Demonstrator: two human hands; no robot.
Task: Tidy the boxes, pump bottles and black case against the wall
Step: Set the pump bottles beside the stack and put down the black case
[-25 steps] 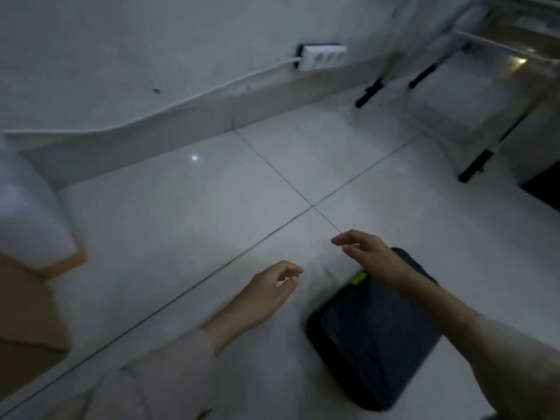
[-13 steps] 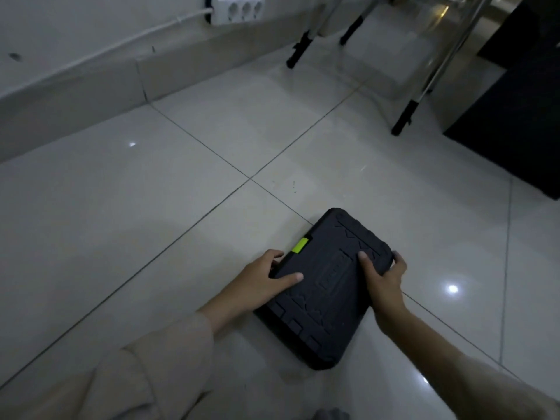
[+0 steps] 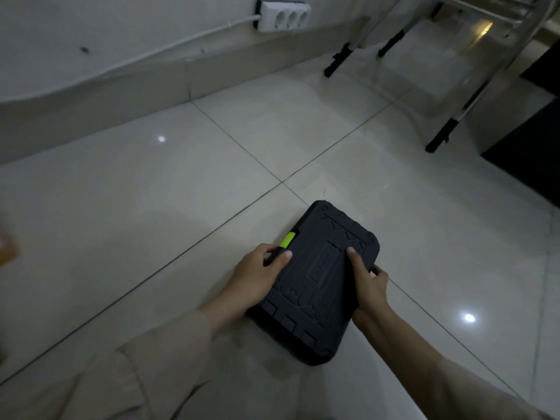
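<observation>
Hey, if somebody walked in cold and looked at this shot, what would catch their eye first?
The black case lying on the pale tiled floor, low in the middle, with its bright green latch on the left edge. The left hand and right hand grip its two long sides. Behind, a white socket strip sits on the wall.
</observation>
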